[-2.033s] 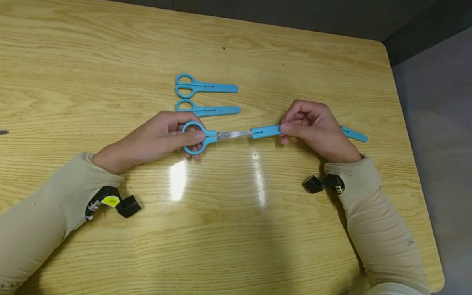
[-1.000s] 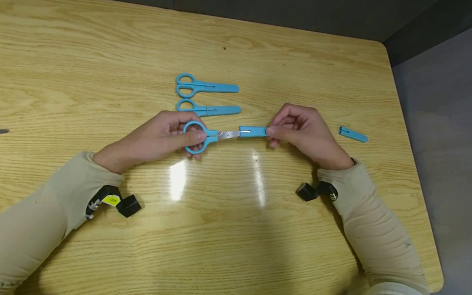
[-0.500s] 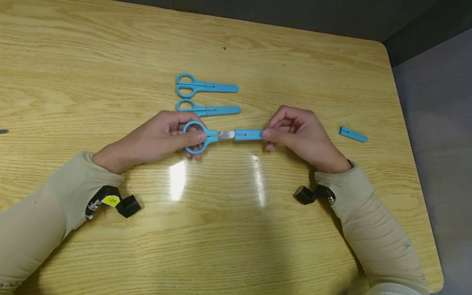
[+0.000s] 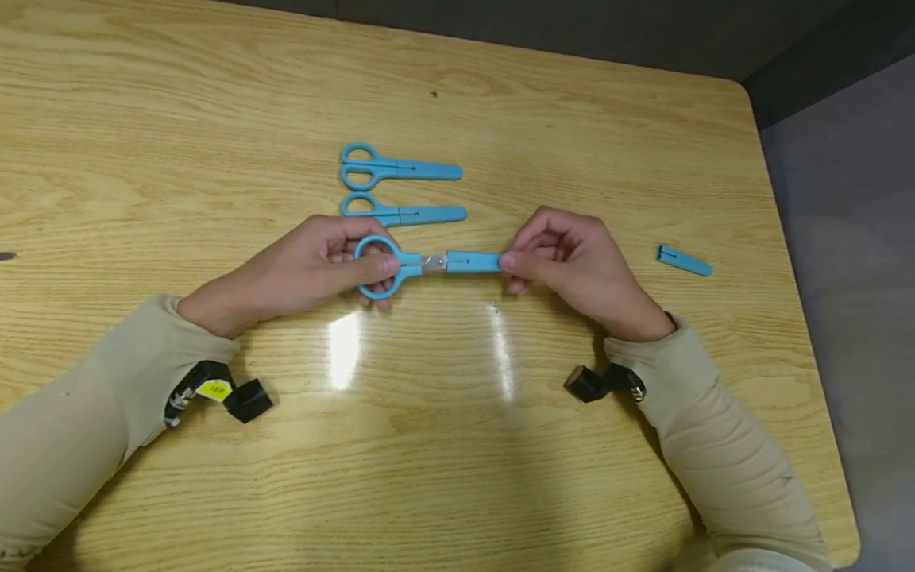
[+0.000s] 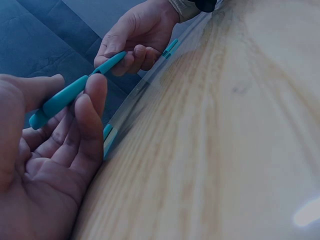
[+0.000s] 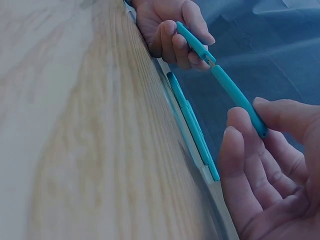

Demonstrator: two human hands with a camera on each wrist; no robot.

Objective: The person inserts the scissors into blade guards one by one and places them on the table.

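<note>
Gripping scissors (image 4: 389, 266) handle, left hand (image 4: 314, 266); right hand (image 4: 572, 262) pinching cap (image 4: 472, 261).

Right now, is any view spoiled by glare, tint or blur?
Head view: sharp, two glare streaks on the table below the scissors. Left wrist view: bluish cast, left hand soft. Right wrist view: same cast, right hand blurred close up.

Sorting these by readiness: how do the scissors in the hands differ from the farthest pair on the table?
The held scissors show bare blade beside their cover; the far scissors are fully covered. The held scissors are gripped by the left hand, with the right hand pinching the cover; the far scissors lie untouched. Both are light blue.
</note>
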